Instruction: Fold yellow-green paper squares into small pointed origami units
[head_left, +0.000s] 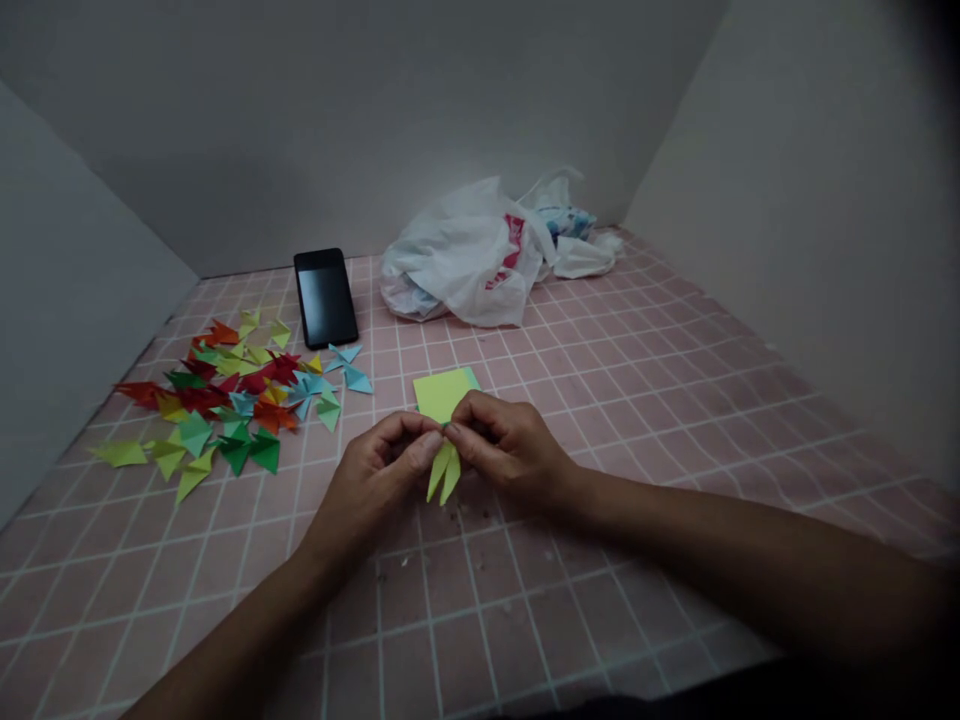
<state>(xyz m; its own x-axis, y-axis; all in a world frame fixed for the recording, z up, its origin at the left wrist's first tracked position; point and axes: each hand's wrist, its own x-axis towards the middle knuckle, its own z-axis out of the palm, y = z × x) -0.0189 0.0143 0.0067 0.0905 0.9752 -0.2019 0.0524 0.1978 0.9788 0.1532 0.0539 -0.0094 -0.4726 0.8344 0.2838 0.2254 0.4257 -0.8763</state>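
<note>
Between my two hands is a small folded piece of yellow-green paper [444, 474], its two pointed flaps hanging down toward me. My left hand [390, 455] pinches its upper part from the left, thumb against fingers. From the right, my right hand [506, 445] pinches the same part, and the fingertips of both hands nearly meet. The top of the folded paper is hidden behind the fingers. Just beyond the hands lies a stack of square paper sheets [442, 392], yellow-green on top with a light green edge showing at the right.
Many folded paper cranes [225, 385] in red, orange, yellow, green and blue lie spread at the left. A black phone [327, 298] lies behind them. White plastic bags [469, 250] sit by the back wall. Pale walls enclose the pink checked surface [637, 370]; small scraps dot it near me.
</note>
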